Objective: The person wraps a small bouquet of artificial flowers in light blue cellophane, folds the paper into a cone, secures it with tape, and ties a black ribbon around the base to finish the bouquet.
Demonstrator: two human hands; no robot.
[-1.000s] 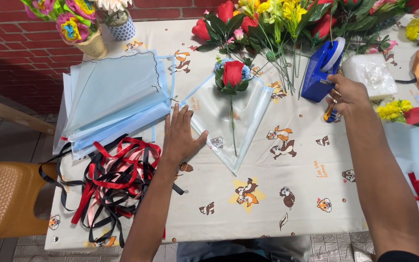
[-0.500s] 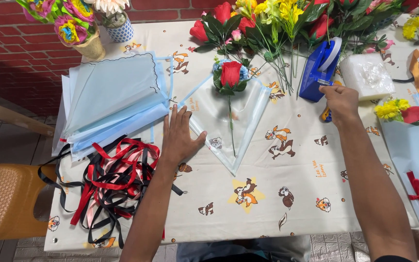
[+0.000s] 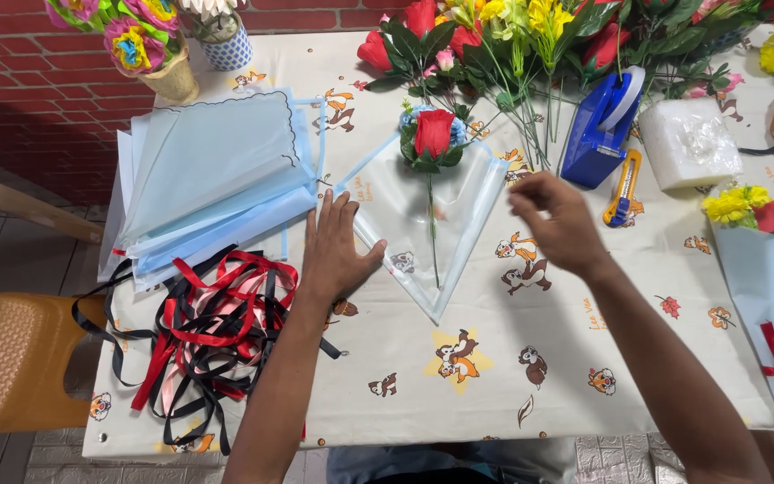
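Wrapping sheet: clear plastic sheet (image 3: 459, 211) with pale blue edge, folded to a cone shape, lying flat on the table (image 3: 494, 394) near the middle; its point is toward the near side.
Rose: one red rose (image 3: 433, 133) with a thin stem lies on the sheet, the flower at the far end, with small blue flowers just behind it.
Left hand: left hand (image 3: 337, 253) lies palm down on the table, the fingers straight and a little apart; the fingertips touch the left edge of the sheet.
Right hand: right hand (image 3: 559, 222) is in the air above the right edge of the sheet; fingers bent and close together, thumb near them. I cannot tell if something small is pinched between them.
Paper stack: pale blue wrapping papers (image 3: 208, 179) are piled to the left of the left hand.
Ribbons: red and black ribbons (image 3: 203, 332) lie in a loose heap at the near left, just beside the left forearm.
Tape dispenser: blue dispenser (image 3: 600, 130) stands at the far right of the sheet, with a yellow cutter knife (image 3: 622, 188) just beside it.
Flowers: many artificial flowers (image 3: 530, 36) lie along the far edge.
Finished bouquet: a wrapped bouquet (image 3: 763, 260) with a red bow lies at the right edge.
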